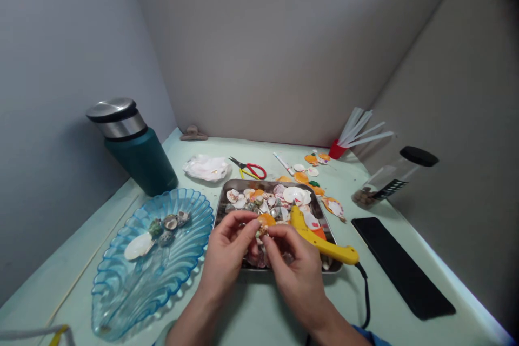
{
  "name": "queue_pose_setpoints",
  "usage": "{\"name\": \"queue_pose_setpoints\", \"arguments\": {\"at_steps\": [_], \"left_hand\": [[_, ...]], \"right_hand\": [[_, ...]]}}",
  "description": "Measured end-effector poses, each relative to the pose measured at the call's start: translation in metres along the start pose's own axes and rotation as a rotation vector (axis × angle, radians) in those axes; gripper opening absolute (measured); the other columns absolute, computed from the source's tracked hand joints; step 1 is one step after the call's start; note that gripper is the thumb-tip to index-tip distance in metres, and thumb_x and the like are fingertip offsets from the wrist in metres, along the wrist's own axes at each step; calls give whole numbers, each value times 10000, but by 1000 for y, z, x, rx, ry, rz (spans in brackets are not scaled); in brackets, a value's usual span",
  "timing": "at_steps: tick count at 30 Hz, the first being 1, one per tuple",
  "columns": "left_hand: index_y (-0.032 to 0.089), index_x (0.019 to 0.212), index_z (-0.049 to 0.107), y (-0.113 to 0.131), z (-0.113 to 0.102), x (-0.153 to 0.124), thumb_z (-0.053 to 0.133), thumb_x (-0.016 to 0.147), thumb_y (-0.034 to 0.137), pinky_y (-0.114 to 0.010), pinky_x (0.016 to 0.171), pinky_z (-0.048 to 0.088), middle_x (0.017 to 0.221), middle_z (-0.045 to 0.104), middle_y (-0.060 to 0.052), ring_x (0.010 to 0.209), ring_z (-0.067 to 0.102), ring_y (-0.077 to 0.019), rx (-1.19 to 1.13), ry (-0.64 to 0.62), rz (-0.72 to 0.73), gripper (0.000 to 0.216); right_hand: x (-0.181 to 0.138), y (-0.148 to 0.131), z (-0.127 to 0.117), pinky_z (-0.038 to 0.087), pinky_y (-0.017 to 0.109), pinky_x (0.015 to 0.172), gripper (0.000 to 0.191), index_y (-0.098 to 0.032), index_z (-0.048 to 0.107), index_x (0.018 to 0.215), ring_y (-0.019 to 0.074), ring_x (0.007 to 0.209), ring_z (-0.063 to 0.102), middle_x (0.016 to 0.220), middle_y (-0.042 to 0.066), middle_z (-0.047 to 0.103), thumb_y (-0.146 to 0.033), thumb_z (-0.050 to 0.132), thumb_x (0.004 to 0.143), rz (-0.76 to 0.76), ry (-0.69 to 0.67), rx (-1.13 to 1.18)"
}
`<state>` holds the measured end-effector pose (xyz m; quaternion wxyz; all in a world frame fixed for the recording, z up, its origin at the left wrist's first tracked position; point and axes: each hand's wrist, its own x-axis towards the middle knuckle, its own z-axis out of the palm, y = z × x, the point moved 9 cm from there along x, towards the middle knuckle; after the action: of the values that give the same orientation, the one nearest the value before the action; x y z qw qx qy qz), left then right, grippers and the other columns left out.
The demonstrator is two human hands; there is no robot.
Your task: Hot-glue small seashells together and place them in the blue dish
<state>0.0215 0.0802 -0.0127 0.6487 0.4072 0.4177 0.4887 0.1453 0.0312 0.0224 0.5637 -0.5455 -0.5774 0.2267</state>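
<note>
Two hands, left hand (227,251) and right hand (295,267), pinch one small shell (263,231) above tray (329,227).

Two bare hands, the left hand (227,251) and the right hand (298,267), no gloves, and no rings, watch or bracelets that I can spot on the fingers or wrists from this angle. Fingernails look short and plain, no polish as far as I can tell, and both forearms are bare all the way down to the bottom edge of the shot. Only bit of clothing showing is a sliver of blue sleeve (371,337) at the bottom edge by the right arm, too little of it in view to tell what kind of garment it is.
</note>
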Motion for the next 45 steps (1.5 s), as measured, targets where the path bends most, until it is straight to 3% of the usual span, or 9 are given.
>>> {"name": "queue_pose_setpoints", "arguments": {"at_steps": [13,20,27,38,45], "left_hand": [[179,848,622,4,-9,-1,742,705,342,-182,466,408,478,534,71,444,477,-80,13,84,44,248],[153,776,643,11,-9,-3,747,686,364,-169,442,395,468,524,62,428,461,-69,108,120,64,252],[122,869,702,12,-4,-4,740,677,379,-174,452,418,454,545,44,441,478,-77,124,73,36,322],[137,809,646,9,-4,-3,772,649,325,-160,436,414,538,576,49,438,487,-61,124,69,61,277],[141,858,644,13,0,-5,703,726,392,-183,463,429,480,523,53,451,475,-82,150,13,57,289]], "right_hand": [[0,-4,-7,489,248,592,34,-191,632,829,163,641,644,737,26,692,-173,606,839,-43,83,-81],[-1,-14,-5,476,249,611,84,-196,615,865,153,667,637,789,28,691,-122,576,863,-174,56,-162],[-1,-11,-12,478,248,600,65,-178,622,870,142,647,625,761,24,667,-123,589,859,-211,112,-162],[0,-20,-13,497,248,649,102,-180,617,870,145,695,647,772,22,676,-87,580,852,-280,135,-162],[0,-17,-14,495,238,626,92,-181,616,877,139,683,643,774,17,674,-98,583,858,-259,121,-136]]}}
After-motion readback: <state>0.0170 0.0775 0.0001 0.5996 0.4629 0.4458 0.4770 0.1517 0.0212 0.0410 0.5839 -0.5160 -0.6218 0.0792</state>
